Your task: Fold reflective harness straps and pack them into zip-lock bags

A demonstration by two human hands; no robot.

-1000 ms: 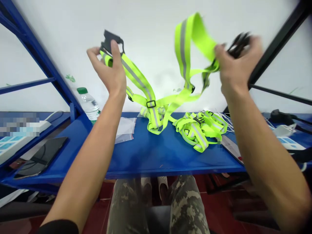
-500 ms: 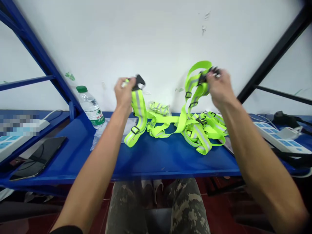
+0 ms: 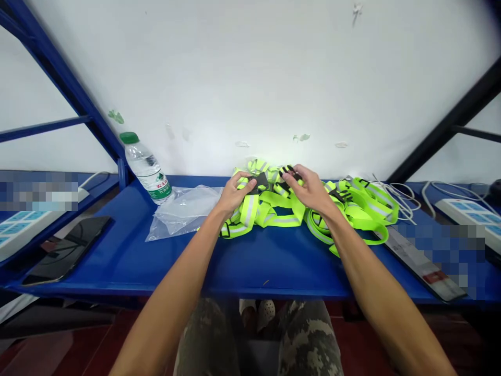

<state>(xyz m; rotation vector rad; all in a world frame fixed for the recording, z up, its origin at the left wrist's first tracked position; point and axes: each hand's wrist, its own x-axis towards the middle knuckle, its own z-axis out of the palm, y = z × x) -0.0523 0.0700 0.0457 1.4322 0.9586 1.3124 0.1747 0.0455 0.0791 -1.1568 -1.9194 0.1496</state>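
Neon yellow reflective straps (image 3: 279,219) with grey stripes and black buckles lie in a loose heap on the blue shelf. My left hand (image 3: 235,194) is closed on a black buckle half (image 3: 259,183) at the end of one strap. Between the fingers of my right hand (image 3: 310,187) is a pronged black buckle half (image 3: 288,172). The two halves face each other, a small gap apart. More tangled straps (image 3: 366,206) lie to the right, partly behind my right forearm.
Left of the straps are clear plastic bags (image 3: 183,209) and a green-capped water bottle (image 3: 146,167). A black phone (image 3: 68,250) lies far left, near a white power strip (image 3: 23,224). At right are a flat tablet-like device (image 3: 422,263), white cables (image 3: 403,201) and another power strip (image 3: 469,214).
Both hands have come down and closer together, bringing the two buckle halves from wide apart to nearly meeting. The raised straps have dropped onto the shelf. The view has shifted slightly.
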